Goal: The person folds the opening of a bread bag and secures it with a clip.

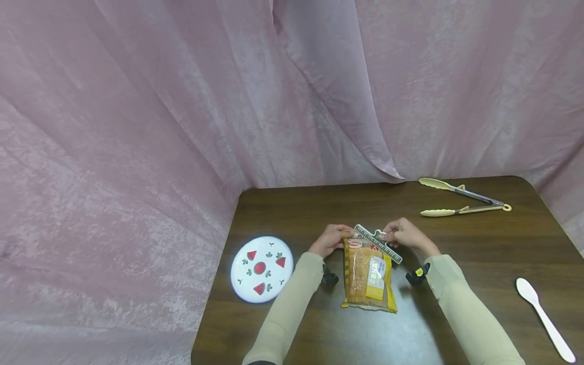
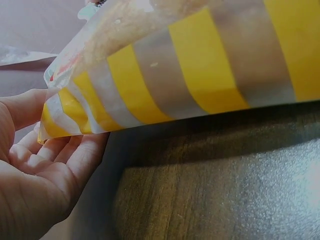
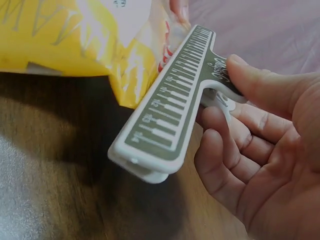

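Note:
A bread bag (image 1: 360, 268), clear plastic with yellow stripes, lies in front of the person, a sliced-looking brown loaf showing through. My left hand (image 1: 329, 240) pinches its top left corner; in the left wrist view the thumb is above the striped edge (image 2: 140, 85) and the fingers below. My right hand (image 1: 407, 235) squeezes the handles of a long white and dark green bag clip (image 3: 170, 95) printed with piano keys. Slanted across the top of the bag, the clip overlaps its upper right part in the head view. Its near end stands slightly parted in the right wrist view.
On the left of the dark wooden table (image 1: 310, 208) is a white plate (image 1: 261, 269) with watermelon patterns. Cream-tipped tongs (image 1: 474, 197) lie spread at the back right. A white spoon (image 1: 545, 317) rests near the right edge. Pink curtains (image 1: 228, 91) hang behind the table.

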A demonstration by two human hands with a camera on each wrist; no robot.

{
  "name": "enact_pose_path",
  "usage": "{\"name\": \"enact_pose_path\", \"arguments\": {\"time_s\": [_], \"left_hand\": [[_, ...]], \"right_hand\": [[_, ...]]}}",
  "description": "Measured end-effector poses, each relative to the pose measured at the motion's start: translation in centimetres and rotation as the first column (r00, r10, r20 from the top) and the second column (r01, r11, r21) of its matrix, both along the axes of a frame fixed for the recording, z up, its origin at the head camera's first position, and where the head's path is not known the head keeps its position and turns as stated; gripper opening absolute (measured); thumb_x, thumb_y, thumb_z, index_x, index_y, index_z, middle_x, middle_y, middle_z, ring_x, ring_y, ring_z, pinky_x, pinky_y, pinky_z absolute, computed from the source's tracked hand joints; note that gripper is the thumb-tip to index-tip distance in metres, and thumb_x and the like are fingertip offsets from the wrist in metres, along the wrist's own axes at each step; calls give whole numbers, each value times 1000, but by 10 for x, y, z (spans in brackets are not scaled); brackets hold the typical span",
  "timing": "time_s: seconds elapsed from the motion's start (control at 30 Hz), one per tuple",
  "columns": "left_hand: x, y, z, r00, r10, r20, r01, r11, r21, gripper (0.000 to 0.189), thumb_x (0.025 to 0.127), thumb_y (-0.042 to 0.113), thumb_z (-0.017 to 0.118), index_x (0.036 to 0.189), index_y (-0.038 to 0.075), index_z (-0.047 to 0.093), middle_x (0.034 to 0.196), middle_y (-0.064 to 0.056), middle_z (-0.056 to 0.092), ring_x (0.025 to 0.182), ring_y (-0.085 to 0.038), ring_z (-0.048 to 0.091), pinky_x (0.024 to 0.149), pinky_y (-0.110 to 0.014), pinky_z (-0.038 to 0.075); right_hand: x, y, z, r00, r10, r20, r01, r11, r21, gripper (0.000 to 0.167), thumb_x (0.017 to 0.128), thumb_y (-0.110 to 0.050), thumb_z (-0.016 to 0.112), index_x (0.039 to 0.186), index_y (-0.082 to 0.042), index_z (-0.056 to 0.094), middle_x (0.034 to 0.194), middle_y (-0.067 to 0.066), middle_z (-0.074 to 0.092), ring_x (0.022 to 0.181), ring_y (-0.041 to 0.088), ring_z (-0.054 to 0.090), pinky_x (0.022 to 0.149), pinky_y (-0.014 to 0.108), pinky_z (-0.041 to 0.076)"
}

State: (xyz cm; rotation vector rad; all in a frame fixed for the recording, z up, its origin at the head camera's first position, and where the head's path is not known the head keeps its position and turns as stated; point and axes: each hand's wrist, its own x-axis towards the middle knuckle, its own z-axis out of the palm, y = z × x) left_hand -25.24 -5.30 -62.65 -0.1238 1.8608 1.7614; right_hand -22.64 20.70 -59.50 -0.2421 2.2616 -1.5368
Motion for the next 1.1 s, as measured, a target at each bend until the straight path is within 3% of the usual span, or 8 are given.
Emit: {"name": "enact_pose_path", "arguments": {"time_s": [0.3,0.53,0.7,0.8,0.9,1.03,1.1], "left_hand": [[0,-1,0,1000,-4,-11,4,1000,-16,17,95,17,72,105,4,75,93,-7,72,80,-16,67,66,-28,56],[-4,-2,-3,987,-59,-147,43,993,-107,15,93,14,74,100,1,75,89,-4,70,75,-14,65,64,-29,56],[-6,2,-1,957,-113,-268,44,967,-252,10,93,13,74,97,4,76,88,-1,68,75,-12,62,63,-28,54],[-5,3,3,931,-156,-330,26,931,-365,7,92,14,76,92,8,76,88,2,67,76,-12,58,63,-28,51],[-5,3,5,904,-214,-371,32,897,-440,6,92,15,76,90,10,77,89,4,67,81,-11,57,69,-27,49],[-5,1,5,872,-272,-407,50,876,-480,4,92,13,75,93,9,78,92,5,69,86,-8,57,77,-26,48],[-6,0,6,867,-279,-413,51,874,-483,4,92,10,74,94,8,77,92,4,70,85,-8,58,77,-25,48]], "right_hand": [[3,-3,0,1000,2,8,-2,1000,10,19,92,-5,71,96,14,67,77,7,66,67,20,60,61,35,55],[5,-3,-9,1000,-14,0,14,1000,-9,24,94,-5,69,101,17,65,82,11,69,70,19,65,66,37,59],[8,-2,-9,999,-43,11,44,997,-58,29,91,0,68,109,20,58,84,13,69,72,18,66,68,38,59],[10,-2,-9,998,-55,20,57,993,-106,34,88,5,68,114,20,51,84,13,68,73,19,65,67,37,59],[12,-3,-10,998,-60,24,62,989,-138,29,87,8,66,108,17,50,82,12,66,72,18,64,66,35,58],[14,-3,-15,998,-60,11,61,988,-142,17,88,8,66,97,15,54,78,11,64,69,16,63,64,33,58],[15,-4,-17,998,-67,-1,66,989,-130,15,89,7,67,95,14,56,78,10,63,69,16,63,64,32,58]]}}
